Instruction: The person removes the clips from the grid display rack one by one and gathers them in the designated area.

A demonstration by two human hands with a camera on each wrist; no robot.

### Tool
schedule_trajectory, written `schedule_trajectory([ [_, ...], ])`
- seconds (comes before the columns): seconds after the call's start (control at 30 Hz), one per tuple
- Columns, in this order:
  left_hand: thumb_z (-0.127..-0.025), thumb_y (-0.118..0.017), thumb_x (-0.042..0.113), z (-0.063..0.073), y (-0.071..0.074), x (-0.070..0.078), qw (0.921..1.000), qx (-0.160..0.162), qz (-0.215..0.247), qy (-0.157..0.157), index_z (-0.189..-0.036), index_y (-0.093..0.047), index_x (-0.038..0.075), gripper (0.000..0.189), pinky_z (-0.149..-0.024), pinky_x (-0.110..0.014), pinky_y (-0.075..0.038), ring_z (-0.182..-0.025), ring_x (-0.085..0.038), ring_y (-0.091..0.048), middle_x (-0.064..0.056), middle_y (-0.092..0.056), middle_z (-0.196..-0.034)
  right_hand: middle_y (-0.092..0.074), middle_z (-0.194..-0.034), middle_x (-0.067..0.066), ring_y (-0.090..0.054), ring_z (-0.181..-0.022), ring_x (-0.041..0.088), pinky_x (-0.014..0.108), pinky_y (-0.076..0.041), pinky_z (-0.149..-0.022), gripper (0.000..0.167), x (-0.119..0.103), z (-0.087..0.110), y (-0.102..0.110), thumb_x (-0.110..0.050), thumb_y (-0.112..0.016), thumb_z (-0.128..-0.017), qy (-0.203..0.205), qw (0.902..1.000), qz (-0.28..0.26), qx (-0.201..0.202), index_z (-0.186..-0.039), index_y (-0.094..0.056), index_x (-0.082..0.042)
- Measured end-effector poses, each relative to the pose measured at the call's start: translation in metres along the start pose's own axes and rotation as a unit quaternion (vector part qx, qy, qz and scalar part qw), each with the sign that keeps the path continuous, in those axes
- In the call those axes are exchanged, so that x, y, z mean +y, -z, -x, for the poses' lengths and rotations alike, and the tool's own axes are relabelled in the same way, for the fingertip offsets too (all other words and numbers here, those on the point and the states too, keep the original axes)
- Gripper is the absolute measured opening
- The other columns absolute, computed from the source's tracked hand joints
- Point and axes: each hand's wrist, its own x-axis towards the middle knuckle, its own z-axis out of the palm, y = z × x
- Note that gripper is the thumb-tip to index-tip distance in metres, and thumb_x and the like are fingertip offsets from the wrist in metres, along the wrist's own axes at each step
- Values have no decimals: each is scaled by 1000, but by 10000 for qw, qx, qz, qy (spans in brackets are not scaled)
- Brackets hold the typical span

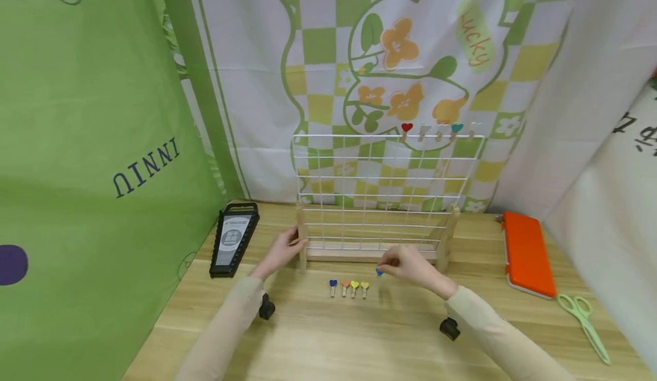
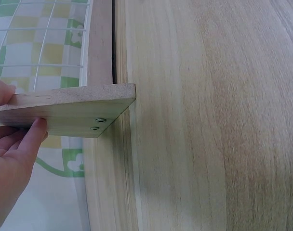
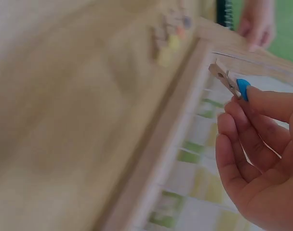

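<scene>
A white wire grid rack with a wooden base (image 1: 359, 254) stands upright on the table. My left hand (image 1: 279, 251) grips the rack's left wooden side board (image 2: 74, 115), thumb on one face and fingers on the other. Between thumb and fingertips, my right hand (image 1: 410, 264) pinches a small wooden clothespin (image 3: 222, 78) with a blue heart, held in front of the rack's base. To its left, a row of heart clothespins lies on the table: dark blue (image 1: 333, 287), orange (image 1: 345, 287) and two yellow ones (image 1: 355, 288).
Several heart clothespins, among them a red one (image 1: 406, 128) and a teal one (image 1: 456, 129), sit along the rack's top right. A black tool holder (image 1: 233, 241) lies at left. On the right are an orange case (image 1: 530, 255) and green scissors (image 1: 584, 321).
</scene>
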Motion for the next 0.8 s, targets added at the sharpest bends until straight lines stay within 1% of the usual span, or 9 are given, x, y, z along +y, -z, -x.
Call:
schedule_trajectory([
  [0.1,-98,-60,6,-1,0,0,10000,14,-15,-9,-139,-48,-10,46,-111,-53,-46,-132,-44,-52,-31,-55,-138,-74,-75,3,-42,-55,-7,12,-39,-47,10,14,5,-17,-13,-71,-91,-48,9997,-177,-148,-86,-76,-6],
  [0.17,-98,-60,6,-1,0,0,10000,15,11,12,-139,-48,-10,46,-111,-53,-46,-131,-44,-53,-31,-55,-138,-75,-76,5,-43,-55,-7,12,-40,-48,12,20,6,-25,-14,-70,-92,-85,9990,-370,-256,-87,-76,-4],
  [0.23,-98,-60,6,-1,0,-1,10000,21,-13,-3,-139,-48,-11,46,-111,-53,-46,-131,-44,-53,-31,-55,-138,-75,-78,6,-47,-58,-6,12,-42,-49,14,25,7,-30,-14,-69,-92,-151,9974,-605,-347,-88,-76,-2],
  [0.33,-98,-60,8,-2,-1,-2,10000,20,-42,-8,-140,-48,-10,47,-111,-53,-46,-132,-44,-52,-31,-54,-139,-76,-79,6,-54,-61,-4,15,-47,-51,16,28,8,-32,-15,-69,-92,-111,9958,-822,-380,-88,-75,-1],
  [0.37,-98,-60,8,-1,-1,-2,10000,19,-43,4,-140,-47,-10,48,-111,-53,-46,-132,-44,-52,-31,-54,-139,-75,-78,6,-55,-62,-3,15,-48,-52,17,29,8,-33,-15,-68,-93,-26,9960,-814,-364,-88,-75,0],
  [0.47,-98,-60,9,-1,0,-1,10000,8,-44,32,-141,-46,-11,48,-111,-53,-46,-132,-45,-51,-32,-53,-140,-76,-79,3,-60,-65,0,16,-52,-55,18,32,7,-35,-18,-68,-93,-110,9950,-882,-459,-89,-75,-2],
  [0.63,-99,-59,8,-1,0,-1,10000,-3,27,62,-142,-44,-11,49,-111,-53,-46,-133,-46,-50,-33,-52,-141,-76,-83,7,-65,-69,10,16,-54,-60,17,35,1,-39,-16,-68,-93,-806,9882,-985,-851,-92,-76,-1],
  [0.7,-99,-59,9,0,1,-1,10000,5,14,67,-142,-45,-10,49,-111,-52,-46,-133,-44,-51,-31,-53,-141,-76,-84,9,-65,-69,11,15,-53,-59,17,36,-1,-42,-16,-68,-93,-937,9863,-957,-968,-92,-75,-1],
  [0.8,-99,-59,11,0,0,0,10000,11,-28,64,-142,-47,-7,47,-111,-51,-47,-132,-42,-53,-29,-55,-139,-76,-84,7,-63,-70,8,14,-51,-59,17,36,-3,-43,-16,-67,-94,-994,9849,-918,-1083,-93,-76,-2],
])
